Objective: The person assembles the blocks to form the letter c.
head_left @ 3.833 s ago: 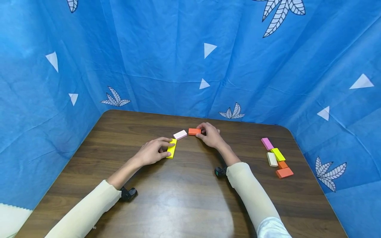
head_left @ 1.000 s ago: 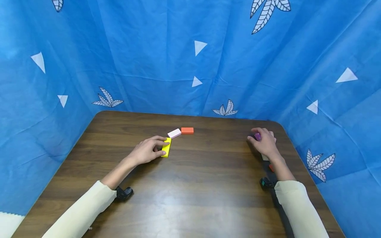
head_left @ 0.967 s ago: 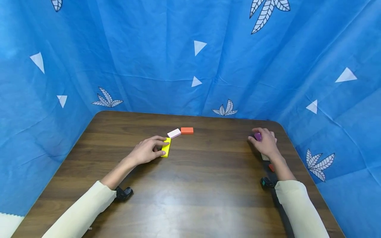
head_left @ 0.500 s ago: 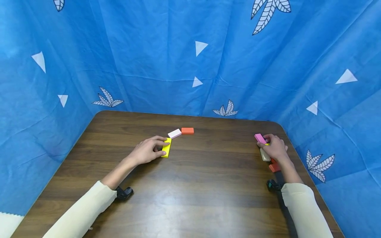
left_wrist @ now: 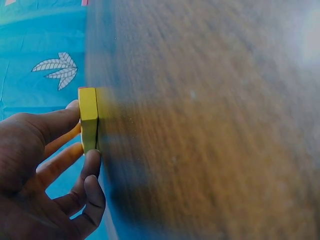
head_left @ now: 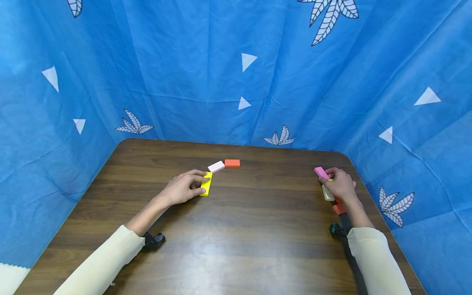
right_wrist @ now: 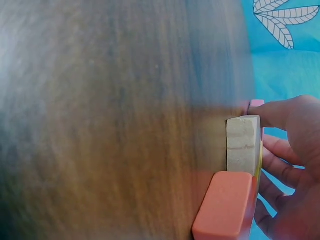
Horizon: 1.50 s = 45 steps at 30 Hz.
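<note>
Gripping the yellow block at eleven o'clock with the left hand, probably steadying it beside the pale block. With the right hand by the pink block, two o'clock, cannot tell whether clamped.

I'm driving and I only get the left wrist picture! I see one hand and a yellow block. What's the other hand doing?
Observer: In the head view, the right hand is far over to the right, its fingers over another yellow block. That block is mostly hidden, so I can't tell whether it's being gripped.
Operator: Ooh! What else is near that hand?
Observer: A beige block, for one; in the right wrist view it shows close to an orange-red block.
</note>
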{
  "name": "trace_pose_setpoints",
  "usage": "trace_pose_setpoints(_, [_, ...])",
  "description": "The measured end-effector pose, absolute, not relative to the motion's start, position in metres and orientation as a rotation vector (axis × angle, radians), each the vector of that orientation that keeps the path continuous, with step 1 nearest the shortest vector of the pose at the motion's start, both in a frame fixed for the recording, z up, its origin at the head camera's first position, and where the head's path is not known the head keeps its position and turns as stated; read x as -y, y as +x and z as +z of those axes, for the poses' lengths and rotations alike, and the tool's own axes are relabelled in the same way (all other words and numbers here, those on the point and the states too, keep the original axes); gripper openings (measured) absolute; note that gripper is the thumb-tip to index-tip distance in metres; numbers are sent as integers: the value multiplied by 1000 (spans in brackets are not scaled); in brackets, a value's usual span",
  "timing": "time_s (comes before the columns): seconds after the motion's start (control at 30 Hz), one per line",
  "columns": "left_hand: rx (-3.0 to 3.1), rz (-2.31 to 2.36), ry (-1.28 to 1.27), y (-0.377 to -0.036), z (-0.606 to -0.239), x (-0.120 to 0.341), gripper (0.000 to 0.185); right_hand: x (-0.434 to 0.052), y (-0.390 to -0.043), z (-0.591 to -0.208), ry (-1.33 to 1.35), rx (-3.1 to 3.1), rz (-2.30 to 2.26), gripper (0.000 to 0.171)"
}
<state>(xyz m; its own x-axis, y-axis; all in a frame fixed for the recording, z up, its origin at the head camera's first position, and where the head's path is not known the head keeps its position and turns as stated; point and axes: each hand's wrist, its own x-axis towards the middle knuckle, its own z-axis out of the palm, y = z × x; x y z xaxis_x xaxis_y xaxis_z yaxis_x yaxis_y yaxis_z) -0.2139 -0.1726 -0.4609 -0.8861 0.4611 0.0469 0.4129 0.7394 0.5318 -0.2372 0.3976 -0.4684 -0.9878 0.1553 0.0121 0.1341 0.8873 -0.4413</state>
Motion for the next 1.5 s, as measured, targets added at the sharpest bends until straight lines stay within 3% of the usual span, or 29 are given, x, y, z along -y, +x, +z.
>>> trace_pose_setpoints(0.43, [-2848,849,715,-213,-461,173,44,-389,-240,-467,-126,2985,752,38])
trace_pose_setpoints(1.5, [-2841,857,704,-213,-462,174,45,-329,-262,-469,64,2984,798,38])
